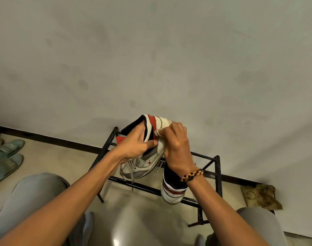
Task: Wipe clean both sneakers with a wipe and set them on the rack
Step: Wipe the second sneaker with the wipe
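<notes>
My left hand (137,144) holds a white, red and navy high-top sneaker (146,164) in the air above the rack, with fingers inside its collar and the toe pointing down toward me. My right hand (176,144) presses a small white wipe (157,133) against the sneaker's side near the heel. A second matching sneaker (173,192) rests on the black metal rack (217,174), heel toward me, partly hidden under my right wrist.
The rack stands against a plain wall with a dark skirting board. Grey-green slippers (6,157) lie on the floor at far left. A crumpled brown rag (261,196) lies on the floor at right. My knees in grey trousers frame the bottom.
</notes>
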